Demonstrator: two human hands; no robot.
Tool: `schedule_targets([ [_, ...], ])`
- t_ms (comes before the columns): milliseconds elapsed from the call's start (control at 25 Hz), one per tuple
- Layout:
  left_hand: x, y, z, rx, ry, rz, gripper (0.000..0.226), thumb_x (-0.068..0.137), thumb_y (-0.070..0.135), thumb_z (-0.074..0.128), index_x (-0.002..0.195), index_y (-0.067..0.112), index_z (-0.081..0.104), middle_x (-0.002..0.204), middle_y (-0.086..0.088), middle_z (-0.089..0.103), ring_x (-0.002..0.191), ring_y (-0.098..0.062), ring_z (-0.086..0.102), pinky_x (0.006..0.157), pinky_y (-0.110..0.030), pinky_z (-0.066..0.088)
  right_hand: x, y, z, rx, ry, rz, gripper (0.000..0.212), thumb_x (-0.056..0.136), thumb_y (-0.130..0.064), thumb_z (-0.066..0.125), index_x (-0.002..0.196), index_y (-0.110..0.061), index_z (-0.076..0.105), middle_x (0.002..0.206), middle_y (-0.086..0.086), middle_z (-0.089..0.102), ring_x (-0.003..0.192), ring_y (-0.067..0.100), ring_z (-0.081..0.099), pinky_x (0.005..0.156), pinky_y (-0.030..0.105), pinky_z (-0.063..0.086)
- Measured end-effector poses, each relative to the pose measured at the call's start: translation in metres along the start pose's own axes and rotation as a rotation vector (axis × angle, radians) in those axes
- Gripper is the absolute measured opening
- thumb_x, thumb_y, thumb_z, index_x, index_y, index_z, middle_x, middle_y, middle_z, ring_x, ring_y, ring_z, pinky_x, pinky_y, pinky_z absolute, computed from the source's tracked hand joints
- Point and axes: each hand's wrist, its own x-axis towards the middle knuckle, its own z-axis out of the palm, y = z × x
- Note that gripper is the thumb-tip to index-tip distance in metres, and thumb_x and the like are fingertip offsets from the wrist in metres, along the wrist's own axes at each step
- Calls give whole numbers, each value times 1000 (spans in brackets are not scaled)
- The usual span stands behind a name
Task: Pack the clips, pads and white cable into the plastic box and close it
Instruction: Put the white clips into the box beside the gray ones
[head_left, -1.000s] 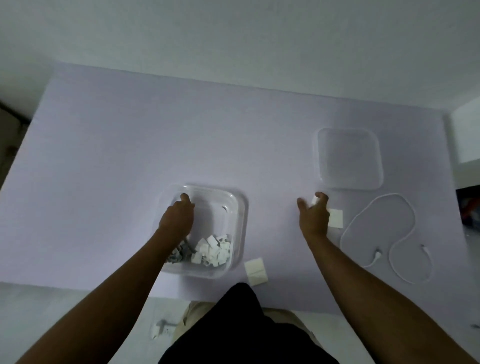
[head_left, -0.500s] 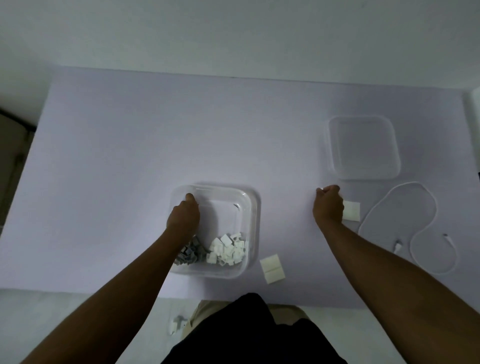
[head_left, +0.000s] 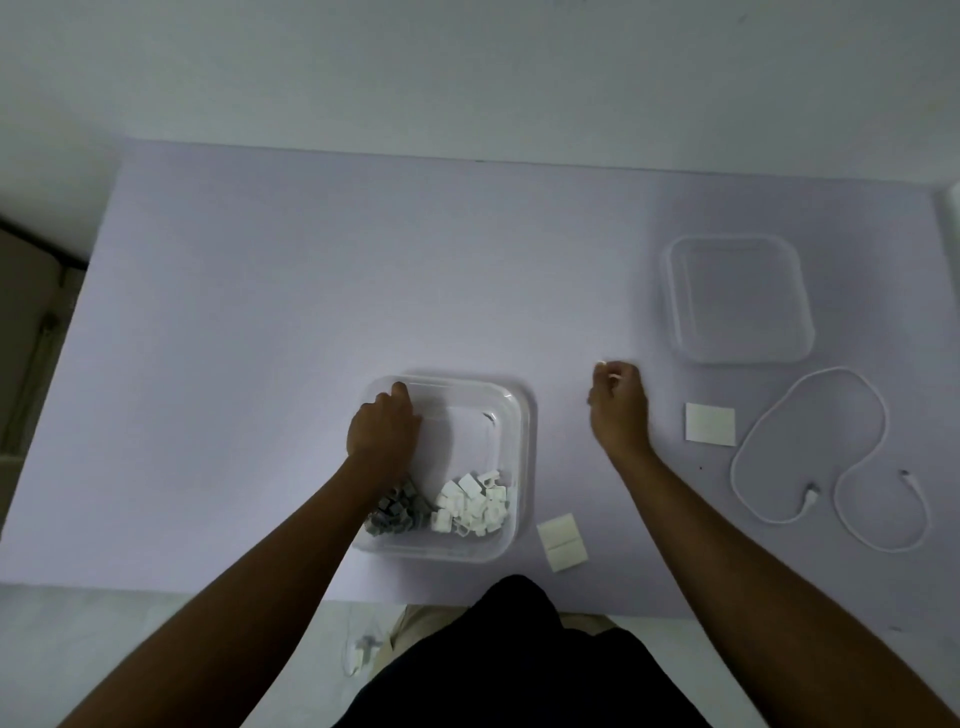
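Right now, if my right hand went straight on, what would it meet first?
Likely nothing: the right hand points away and slightly left over bare table; the lid lies off to its right.

Single head-worn wide-angle view, steeply down onto the table (head_left: 311, 312); near edge close below

The left hand (head_left: 382, 428), curled over the rim, and its forearm cover the plastic box's (head_left: 511, 415) left wall and part of the grey clips (head_left: 397, 514); the small white piece (head_left: 602, 364) pinched at the right hand's (head_left: 618, 410) fingertips is mostly hidden and too small to name; both forearms run off the bottom edge; a pale object (head_left: 361, 652) on the floor (head_left: 156, 649) is too dim to identify.
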Motion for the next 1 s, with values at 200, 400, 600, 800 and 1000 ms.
schedule_targets([
  [200,-6,-18,-28,-173,364,78,23,96,33,54,101,11,58,90,-8,66,69,-27,65,58,-32,47,-88,-58,46,254,-398,5,14,104,-28,49,109,-16,53,67,-1,57,45,2,45,42,20,36],
  [400,6,-53,-1,-594,271,12,32,100,37,47,118,12,56,113,-11,58,100,-23,58,80,-31,46,-130,-60,106,155,-678,103,24,106,-31,42,114,-10,49,75,3,56,50,7,43,44,20,34],
  [600,6,-52,1,-895,97,36,33,105,29,35,92,15,62,92,1,64,83,-11,55,75,-21,39,-115,-61,157,11,-670,275,26,103,-32,38,91,-11,47,73,10,51,47,14,38,42,23,30],
  [800,9,-53,6,-1052,102,-26,28,103,28,38,108,21,65,105,9,64,97,-9,57,84,-19,38,-106,-78,170,59,-640,374,27,98,-19,39,99,-2,60,83,21,67,68,32,66,55,35,57],
  [1000,16,-43,4,-1090,119,2,22,103,28,41,106,23,62,103,9,64,92,0,57,83,-18,42,-108,-82,152,280,-576,502,26,99,-15,43,112,-6,64,101,20,71,83,34,70,80,47,61],
])
